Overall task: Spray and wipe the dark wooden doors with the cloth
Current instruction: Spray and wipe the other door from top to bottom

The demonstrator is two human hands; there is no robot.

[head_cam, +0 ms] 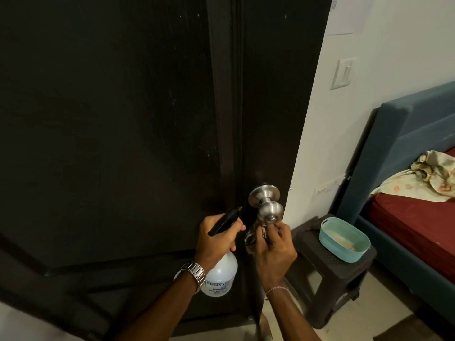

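The dark wooden door [123,119] fills the left and middle of the view, with pale specks on its surface. A steel round knob [268,207] sticks out near its right edge. My left hand [216,242] grips the neck of a clear spray bottle [221,274] with a black trigger head, nozzle aimed at the door just left of the knob. My right hand [274,249] holds a bunched patterned cloth [252,238] right under the knob, fingertips close to the knob's end. Most of the cloth is hidden by the hand.
A dark plastic stool [327,271] stands right of the door and carries a teal tub [344,238]. Beyond it is a bed with a blue frame [398,143], red sheet and crumpled fabric. A white wall with a switch plate [343,73] borders the door.
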